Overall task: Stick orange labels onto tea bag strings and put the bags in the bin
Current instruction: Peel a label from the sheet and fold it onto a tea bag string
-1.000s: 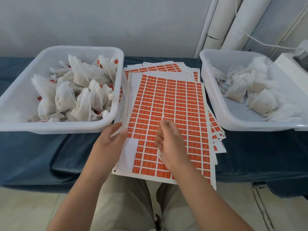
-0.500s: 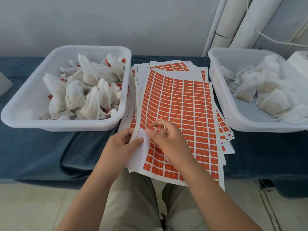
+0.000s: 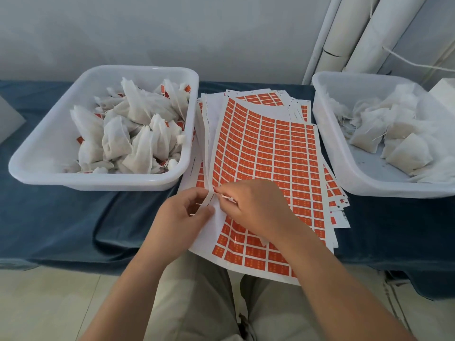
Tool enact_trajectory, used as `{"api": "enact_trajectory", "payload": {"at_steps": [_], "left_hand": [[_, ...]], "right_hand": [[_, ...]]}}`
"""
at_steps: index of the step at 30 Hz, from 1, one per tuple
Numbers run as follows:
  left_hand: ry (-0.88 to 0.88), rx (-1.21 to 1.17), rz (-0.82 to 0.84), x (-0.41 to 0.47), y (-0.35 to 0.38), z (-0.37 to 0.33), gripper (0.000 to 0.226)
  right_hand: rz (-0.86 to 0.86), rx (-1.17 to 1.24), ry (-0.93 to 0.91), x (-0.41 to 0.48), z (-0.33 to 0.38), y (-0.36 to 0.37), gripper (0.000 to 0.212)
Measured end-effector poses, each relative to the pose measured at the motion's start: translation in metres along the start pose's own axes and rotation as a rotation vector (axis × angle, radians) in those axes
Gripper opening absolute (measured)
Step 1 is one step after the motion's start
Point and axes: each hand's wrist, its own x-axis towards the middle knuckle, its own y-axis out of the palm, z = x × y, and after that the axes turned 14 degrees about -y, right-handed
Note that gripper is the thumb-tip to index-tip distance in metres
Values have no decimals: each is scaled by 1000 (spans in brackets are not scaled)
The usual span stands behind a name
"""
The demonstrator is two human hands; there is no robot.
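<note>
Orange labels fill the top sheet (image 3: 266, 148), which lies at the centre of a blue cloth (image 3: 61, 217). The left hand (image 3: 182, 217) pinches the sheet's curled edge at 7 o'clock. The right hand (image 3: 253, 207), touching it, has its fingers curled and pinches a thin string (image 3: 227, 198) by that edge. A bin (image 3: 98, 180) at 10 o'clock holds labelled bags (image 3: 138, 134). A second bin (image 3: 344, 173) at 2 o'clock holds plain bags (image 3: 406, 153).
</note>
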Motion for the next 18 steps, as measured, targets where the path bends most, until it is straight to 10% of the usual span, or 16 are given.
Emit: {"api": "enact_trajectory", "payload": {"at_steps": [7, 14, 18], "left_hand": [[17, -44, 13, -2, 3, 1, 16], [-53, -143, -57, -1, 4, 7, 16], [5, -105, -35, -2, 8, 8, 15]], "right_hand": [[-41, -39, -19, 0, 0, 3, 26], [-307, 273, 445, -12, -9, 5, 33], [-125, 188, 311, -9, -1, 6, 56]]}}
